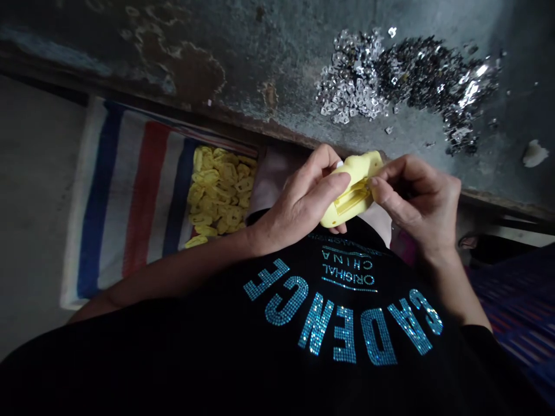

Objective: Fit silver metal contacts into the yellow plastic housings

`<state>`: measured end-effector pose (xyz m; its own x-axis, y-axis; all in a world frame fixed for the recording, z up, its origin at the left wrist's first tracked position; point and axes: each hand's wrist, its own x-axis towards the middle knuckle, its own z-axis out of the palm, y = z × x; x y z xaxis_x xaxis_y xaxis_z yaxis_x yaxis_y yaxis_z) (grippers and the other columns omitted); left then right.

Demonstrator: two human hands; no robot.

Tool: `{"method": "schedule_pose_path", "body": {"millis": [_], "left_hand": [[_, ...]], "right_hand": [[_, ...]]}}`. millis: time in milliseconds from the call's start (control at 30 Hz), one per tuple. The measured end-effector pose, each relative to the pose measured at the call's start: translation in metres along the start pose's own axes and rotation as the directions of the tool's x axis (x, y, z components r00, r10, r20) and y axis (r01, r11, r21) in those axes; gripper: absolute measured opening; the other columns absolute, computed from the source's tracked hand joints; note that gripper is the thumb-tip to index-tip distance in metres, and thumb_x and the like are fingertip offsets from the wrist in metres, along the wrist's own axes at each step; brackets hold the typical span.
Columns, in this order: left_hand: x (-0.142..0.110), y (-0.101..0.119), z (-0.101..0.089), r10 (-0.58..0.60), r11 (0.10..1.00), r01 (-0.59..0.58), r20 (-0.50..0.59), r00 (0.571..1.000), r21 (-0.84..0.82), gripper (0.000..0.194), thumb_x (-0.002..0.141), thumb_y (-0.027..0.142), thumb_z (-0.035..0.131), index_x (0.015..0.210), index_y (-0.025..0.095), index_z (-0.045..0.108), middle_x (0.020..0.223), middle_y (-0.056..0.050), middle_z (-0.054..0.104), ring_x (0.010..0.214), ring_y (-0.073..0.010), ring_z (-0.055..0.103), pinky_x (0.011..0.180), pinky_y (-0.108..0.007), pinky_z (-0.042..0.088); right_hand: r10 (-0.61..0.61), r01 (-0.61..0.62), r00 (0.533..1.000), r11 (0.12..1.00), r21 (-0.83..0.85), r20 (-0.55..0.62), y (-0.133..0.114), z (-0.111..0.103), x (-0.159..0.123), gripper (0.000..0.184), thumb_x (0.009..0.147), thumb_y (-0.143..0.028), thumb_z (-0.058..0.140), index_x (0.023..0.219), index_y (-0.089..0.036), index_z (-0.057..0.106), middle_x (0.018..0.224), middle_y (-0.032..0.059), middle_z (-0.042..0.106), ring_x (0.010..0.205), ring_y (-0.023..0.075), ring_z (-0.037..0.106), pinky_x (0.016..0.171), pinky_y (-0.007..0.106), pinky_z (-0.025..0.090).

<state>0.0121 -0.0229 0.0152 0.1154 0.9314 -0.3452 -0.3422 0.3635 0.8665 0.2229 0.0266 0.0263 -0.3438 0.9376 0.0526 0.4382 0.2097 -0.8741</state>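
My left hand [299, 199] is closed around a yellow plastic shell [368, 164] with a rectangular recess in its upward face, like a battery compartment. The shell is held tilted in front of the bench edge, above my lap. At the recess's right end, my right hand [422, 199] pinches thumb and forefinger together against the shell; whatever lies between the fingertips is too small to make out. Beyond my hands, a heap of small shiny metal pieces [359, 81] is spread on the bench, some silver and some darker.
The worn grey metal bench [277, 52] runs across the top. Left of me, a box lined with a striped woven sheet [117, 190] holds many yellow plastic parts [221, 190]. A whitish lump [535, 153] lies on the bench at right. A blue slatted crate [520, 312] stands at lower right.
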Motion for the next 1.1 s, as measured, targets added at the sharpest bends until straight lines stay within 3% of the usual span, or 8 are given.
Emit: {"method": "schedule_pose_path", "body": {"millis": [300, 567, 933, 1100], "left_hand": [[0.0013, 0.0001, 0.001, -0.025, 0.997, 0.024, -0.015, 1.0, -0.077, 0.037, 0.099, 0.049, 0.086, 0.096, 0.024, 0.06, 0.082, 0.0, 0.065, 0.058, -0.0157, 0.069, 0.04, -0.019, 0.053], [0.0038, -0.0047, 0.0032, -0.011, 0.998, 0.011, -0.015, 1.0, -0.057, 0.026, 0.102, 0.042, 0.077, 0.097, 0.024, 0.058, 0.084, -0.001, 0.065, 0.058, -0.0188, 0.071, 0.039, -0.026, 0.06], [0.0041, -0.0018, 0.0089, -0.028, 0.998, 0.026, -0.024, 0.999, -0.053, 0.033, 0.099, 0.045, 0.083, 0.095, 0.023, 0.059, 0.08, 0.0, 0.067, 0.054, -0.0159, 0.07, 0.037, -0.02, 0.053], [0.0064, -0.0051, 0.0071, -0.029, 0.999, 0.028, -0.025, 0.999, -0.042, 0.029, 0.103, 0.043, 0.077, 0.095, 0.024, 0.058, 0.079, 0.001, 0.069, 0.048, -0.017, 0.07, 0.036, -0.024, 0.056]], "right_hand": [[0.034, -0.036, 0.999, 0.997, 0.064, 0.026, 0.0048, -0.0032, 0.0009, 0.038, 0.098, -0.062, 0.089, 0.088, -0.028, 0.075, 0.076, -0.0011, 0.071, 0.062, 0.0157, 0.057, 0.056, 0.034, 0.045], [0.017, -0.017, 1.0, 0.999, 0.044, -0.003, 0.0082, -0.0018, -0.0022, 0.033, 0.101, -0.055, 0.087, 0.088, -0.028, 0.074, 0.076, -0.0025, 0.07, 0.063, 0.0149, 0.056, 0.057, 0.034, 0.043], [0.002, -0.002, 1.0, 1.0, -0.026, 0.0, 0.0067, -0.0009, -0.0017, 0.038, 0.1, -0.06, 0.087, 0.086, -0.028, 0.074, 0.074, -0.0027, 0.069, 0.062, 0.0146, 0.055, 0.057, 0.032, 0.041], [-0.003, 0.002, 1.0, 1.0, -0.029, -0.019, 0.009, -0.0009, -0.0056, 0.033, 0.102, -0.055, 0.086, 0.087, -0.028, 0.076, 0.074, -0.0024, 0.069, 0.063, 0.0154, 0.055, 0.059, 0.034, 0.041]]}}
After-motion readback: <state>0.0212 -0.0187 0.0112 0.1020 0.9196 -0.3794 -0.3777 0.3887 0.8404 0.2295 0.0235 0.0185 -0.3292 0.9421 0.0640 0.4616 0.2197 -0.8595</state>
